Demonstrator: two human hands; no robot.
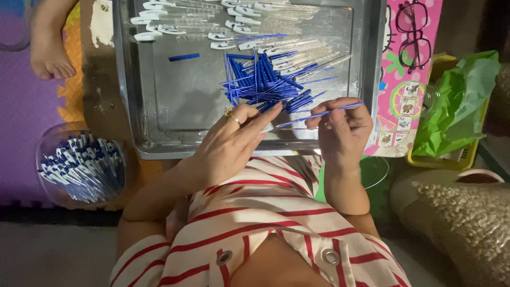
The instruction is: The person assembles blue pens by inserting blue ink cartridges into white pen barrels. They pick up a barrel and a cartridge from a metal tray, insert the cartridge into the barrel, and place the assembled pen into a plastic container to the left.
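My right hand (pixel 342 130) pinches a thin blue pen refill (pixel 319 114) that lies nearly level over the front rim of a metal tray (pixel 159 114). My left hand (pixel 231 143), with a gold ring on one finger, has its fingers together on a small clear piece at the refill's left tip; what it holds is mostly hidden. Just beyond both hands a heap of blue refills (pixel 263 79) lies in the tray. Clear pen barrels with white caps (pixel 239 24) are spread along the tray's far side. A single blue refill (pixel 184 56) lies apart.
A clear round container (pixel 79 165) of assembled blue and white pens stands at the left. Another person's bare foot (pixel 50 45) rests at top left. A pink picture board (pixel 406 74), a green plastic bag (pixel 457 103) and a textured cushion (pixel 462 218) are on the right.
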